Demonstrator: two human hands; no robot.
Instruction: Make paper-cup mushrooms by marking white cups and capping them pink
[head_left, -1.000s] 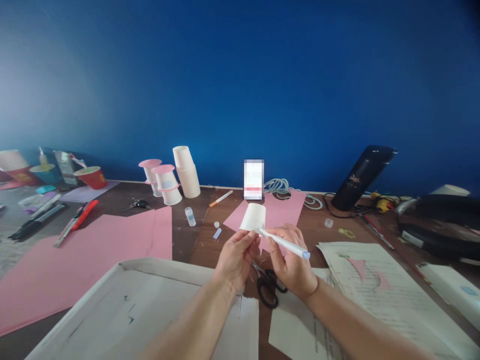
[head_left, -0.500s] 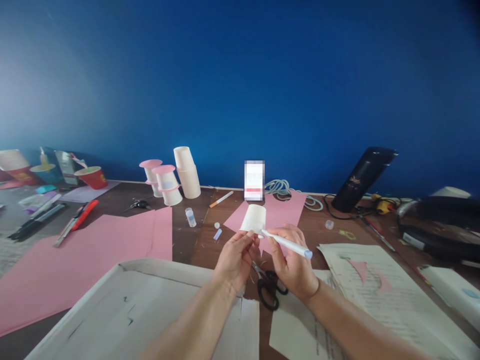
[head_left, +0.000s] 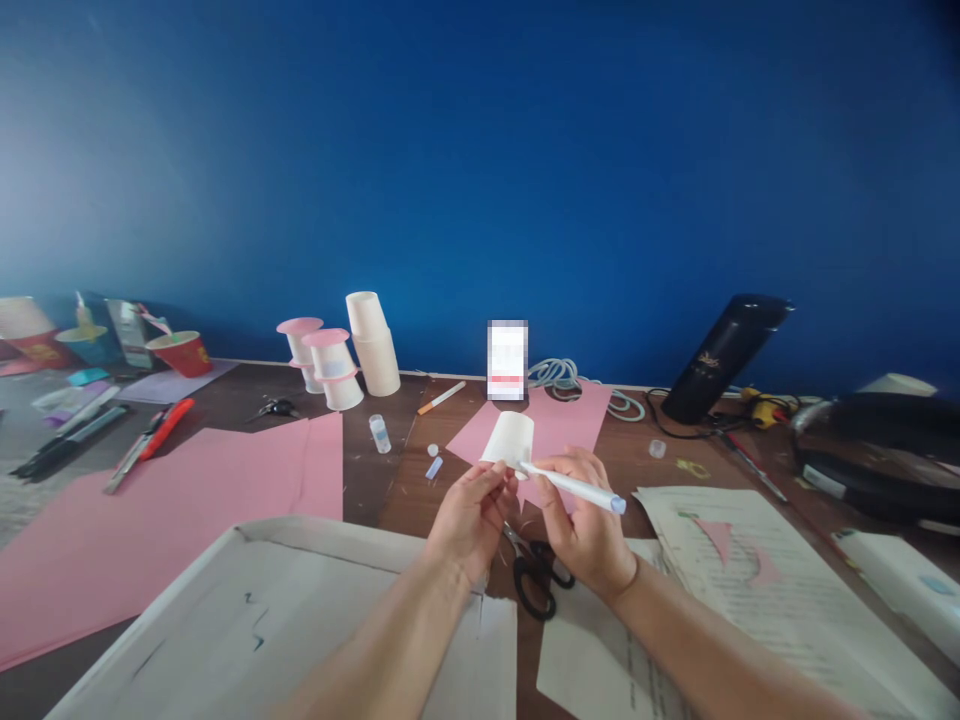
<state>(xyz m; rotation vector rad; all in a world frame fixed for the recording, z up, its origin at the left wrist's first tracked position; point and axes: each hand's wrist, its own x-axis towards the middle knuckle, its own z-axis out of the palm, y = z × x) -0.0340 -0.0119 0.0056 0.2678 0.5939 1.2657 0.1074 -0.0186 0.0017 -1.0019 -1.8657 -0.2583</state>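
Note:
A white paper cup (head_left: 511, 437) is pinched near its lower rim by my left hand (head_left: 474, 515), in the middle of the view. My right hand (head_left: 585, 520) is closed around a white pen (head_left: 577, 487), whose tip meets the cup's lower right side. Behind the cup lies pink paper (head_left: 574, 425) with a ragged edge. Below my hands, scissors with black handles (head_left: 534, 585) rest on the brown table (head_left: 405, 500).
White cups with pink discs (head_left: 334, 370) and stacked white cups (head_left: 375, 345) stand at the back left. A phone (head_left: 508, 360) stands behind the cup. A black bottle (head_left: 720, 360) leans at right. Printed sheets (head_left: 780, 600) and a white box lid (head_left: 300, 620) flank my forearms.
The cup has shifted very slightly to the right and tilted a little. Both hands keep their grips, and the pen tip stays at the cup.

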